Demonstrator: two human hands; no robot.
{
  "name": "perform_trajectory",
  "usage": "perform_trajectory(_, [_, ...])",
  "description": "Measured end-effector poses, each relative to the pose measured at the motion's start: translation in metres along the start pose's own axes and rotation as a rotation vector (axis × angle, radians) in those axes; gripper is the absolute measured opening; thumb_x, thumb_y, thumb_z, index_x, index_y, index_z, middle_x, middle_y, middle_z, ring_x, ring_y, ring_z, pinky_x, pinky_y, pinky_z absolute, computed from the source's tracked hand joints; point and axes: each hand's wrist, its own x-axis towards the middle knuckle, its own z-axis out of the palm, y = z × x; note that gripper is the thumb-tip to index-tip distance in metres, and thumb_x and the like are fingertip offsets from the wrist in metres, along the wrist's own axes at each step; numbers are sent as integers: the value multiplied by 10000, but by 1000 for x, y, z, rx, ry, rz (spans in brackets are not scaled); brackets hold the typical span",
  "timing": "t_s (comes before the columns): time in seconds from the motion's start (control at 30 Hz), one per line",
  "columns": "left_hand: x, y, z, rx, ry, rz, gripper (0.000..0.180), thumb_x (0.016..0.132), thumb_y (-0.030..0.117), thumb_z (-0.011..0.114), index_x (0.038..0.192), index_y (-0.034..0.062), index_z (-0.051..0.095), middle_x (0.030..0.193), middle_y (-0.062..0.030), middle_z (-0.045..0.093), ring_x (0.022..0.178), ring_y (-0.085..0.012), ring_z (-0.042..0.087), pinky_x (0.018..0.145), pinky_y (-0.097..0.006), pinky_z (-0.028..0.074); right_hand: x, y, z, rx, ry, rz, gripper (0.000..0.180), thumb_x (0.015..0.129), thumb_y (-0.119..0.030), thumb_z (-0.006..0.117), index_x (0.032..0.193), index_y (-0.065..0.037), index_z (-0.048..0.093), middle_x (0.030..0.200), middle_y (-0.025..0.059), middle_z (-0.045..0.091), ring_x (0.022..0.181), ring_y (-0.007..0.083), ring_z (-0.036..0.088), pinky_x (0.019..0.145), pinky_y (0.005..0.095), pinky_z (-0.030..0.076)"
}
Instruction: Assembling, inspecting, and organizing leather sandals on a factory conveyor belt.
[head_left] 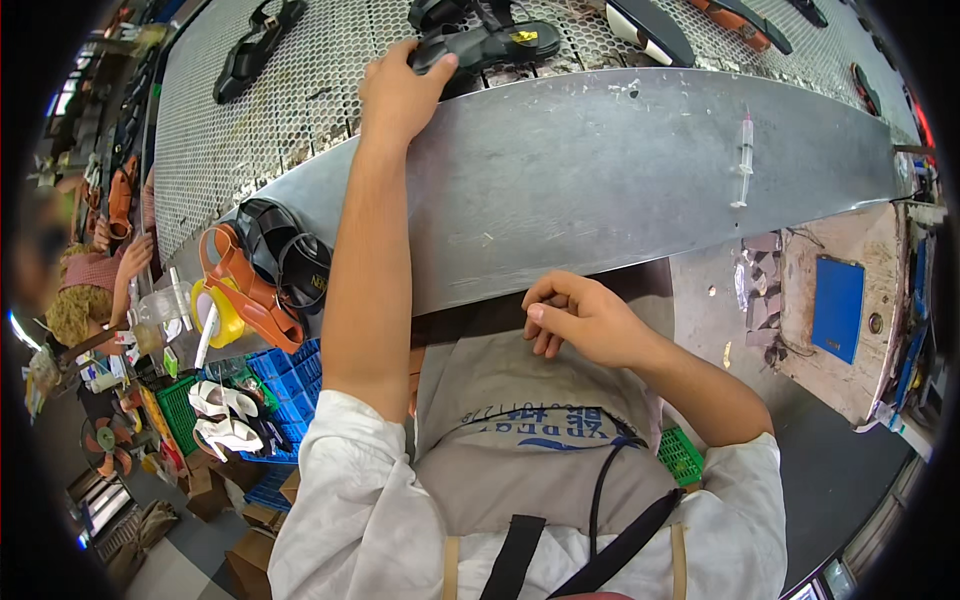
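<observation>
My left hand (pixel 405 85) reaches to the far side and grips one end of a black sandal (pixel 500 45) with a yellow mark on its insole. The sandal is on a perforated mesh conveyor (pixel 330 60), and its straps are partly cut off by the top of the picture. Close to my apron (pixel 510 375), my right hand (pixel 575 315) hangs with loosely curled, slightly parted fingers and nothing visible in them. Between the hands stretches a grey metal ledge (pixel 560 170).
A syringe (pixel 745 160) lies on the ledge at right. More footwear, such as a black sandal (pixel 255 50), sits on the mesh. At left are an orange sandal (pixel 250 290), a yellow container (pixel 225 315) and blue crates (pixel 285 390); another person (pixel 95 285) works beyond.
</observation>
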Motion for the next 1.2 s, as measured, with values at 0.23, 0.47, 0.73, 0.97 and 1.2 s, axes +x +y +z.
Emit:
perform_trajectory(0.23, [-10,10,-20,-378,96,64,489,912,329,822,1271,20,699,1244,-222,680,1284,-387,601,1120,-440,471,-15,-27,-43,91,310,-199,207,1102,-150,595,1191,32,633,991,143,738,824,189,732,742,321,608])
perform_trajectory(0.47, [-5,21,-12,-232,-285,22,662,805,258,913,1384,88,641,1380,-223,585,1242,-408,639,1022,-453,576,1,-28,-57,-28,404,-273,213,1104,-164,580,1175,25,649,942,151,749,786,187,731,696,324,603])
perform_trajectory(0.73, [-118,53,-94,-625,-214,513,673,619,-139,865,1205,153,712,1348,-149,494,1080,-335,658,921,-413,587,-23,-27,-91,69,777,-724,612,1081,-492,616,1487,-50,499,1338,164,642,1134,246,694,842,382,615])
perform_trajectory(0.97, [-210,6,-118,-795,-407,314,639,612,-202,778,1145,147,733,1322,-148,442,1113,-294,594,921,-386,554,-65,-13,-71,-999,793,-278,1000,816,-587,896,1555,-42,500,1339,214,572,1277,334,608,888,389,550])
perform_trajectory(1.2, [-251,19,-74,-971,-751,262,594,701,-159,803,1204,116,651,1324,-179,480,1202,-351,572,1011,-411,533,-35,14,-59,-832,371,25,543,844,-443,875,1146,-16,728,927,237,741,895,444,725,802,467,571])
